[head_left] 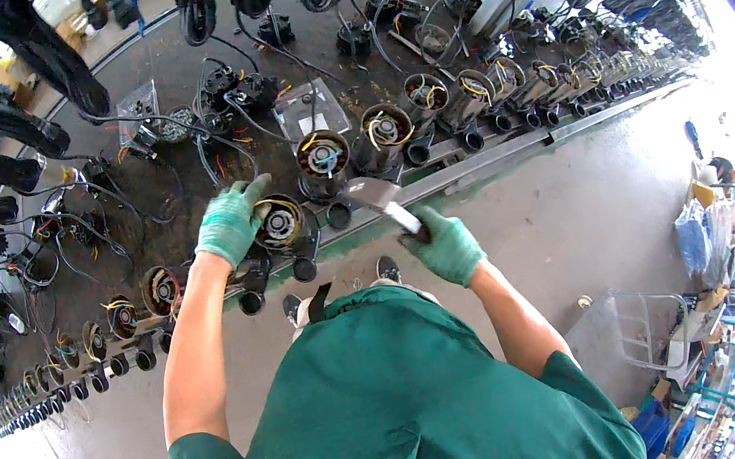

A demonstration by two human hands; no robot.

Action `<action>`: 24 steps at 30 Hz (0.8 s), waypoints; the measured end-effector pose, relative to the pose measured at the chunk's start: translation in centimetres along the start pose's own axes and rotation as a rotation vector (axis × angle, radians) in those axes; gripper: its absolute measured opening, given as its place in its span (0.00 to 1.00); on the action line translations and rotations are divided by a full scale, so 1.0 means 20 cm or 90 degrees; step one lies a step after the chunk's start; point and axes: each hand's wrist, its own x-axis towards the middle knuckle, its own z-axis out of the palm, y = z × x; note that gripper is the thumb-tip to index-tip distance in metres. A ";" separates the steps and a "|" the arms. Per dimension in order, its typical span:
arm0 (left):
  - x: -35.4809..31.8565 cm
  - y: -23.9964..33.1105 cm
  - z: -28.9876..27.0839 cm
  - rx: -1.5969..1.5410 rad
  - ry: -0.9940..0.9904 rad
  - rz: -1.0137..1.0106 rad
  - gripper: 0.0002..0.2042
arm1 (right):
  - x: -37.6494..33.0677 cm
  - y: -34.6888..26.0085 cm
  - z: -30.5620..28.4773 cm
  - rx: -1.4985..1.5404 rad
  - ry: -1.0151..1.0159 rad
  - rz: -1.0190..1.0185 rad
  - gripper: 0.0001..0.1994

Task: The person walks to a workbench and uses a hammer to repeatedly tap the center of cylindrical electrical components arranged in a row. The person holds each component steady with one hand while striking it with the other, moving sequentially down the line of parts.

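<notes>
My right hand point(449, 251), in a green glove, is closed round the dark grip of a hammer point(402, 217). Its shaft is pale, and its grey metal head, slightly blurred, is over the bench's front edge. My left hand point(230, 223), also gloved in green, has its fingers stretched out beside a round motor housing point(281, 223). One fingertip reaches this housing's rim; whether it presses there I cannot tell. Wires and a ringed metal centre show inside the housing. To its right stand a second motor housing point(322, 154), with blue and yellow wires, and a third point(385, 127).
More open housings point(121, 316) line the front edge of the dark bench point(162, 189) on both sides. Bundled black cables point(57, 62) hang over its back. A clear plastic bag point(308, 105) and loose wired parts point(237, 87) lie behind the row. A cart point(651, 330) stands right.
</notes>
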 end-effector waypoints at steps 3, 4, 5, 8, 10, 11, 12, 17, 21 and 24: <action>0.03 0.25 -0.06 0.027 0.112 0.052 0.20 | 0.06 0.39 -0.07 0.019 0.066 0.026 0.16; 0.05 0.34 -0.06 0.028 0.126 0.067 0.18 | 0.09 0.54 -0.09 0.009 0.080 0.048 0.17; 0.06 0.43 -0.05 0.029 0.140 0.078 0.17 | 0.12 0.67 -0.10 -0.002 0.092 0.065 0.17; 0.08 0.73 0.18 0.056 0.003 0.052 0.14 | 0.21 0.99 -0.12 0.011 0.060 0.144 0.19; 0.09 0.79 0.44 0.030 -0.123 -0.042 0.15 | 0.25 1.12 -0.12 -0.039 0.059 0.131 0.19; 0.10 0.79 0.55 0.011 -0.163 -0.116 0.15 | 0.26 1.15 -0.12 -0.064 0.061 0.125 0.20; 0.09 0.76 0.66 0.053 -0.185 -0.171 0.14 | 0.27 1.14 -0.13 -0.073 0.023 0.150 0.20; 0.08 0.69 0.91 0.056 -0.143 -0.244 0.10 | 0.31 1.23 -0.09 -0.015 0.004 0.161 0.21; 0.03 0.76 0.92 0.020 -0.195 -0.194 0.10 | 0.31 1.30 -0.03 0.017 0.007 0.149 0.21; -0.04 0.79 0.94 0.010 -0.217 -0.153 0.10 | 0.32 1.32 0.00 0.022 0.014 0.148 0.20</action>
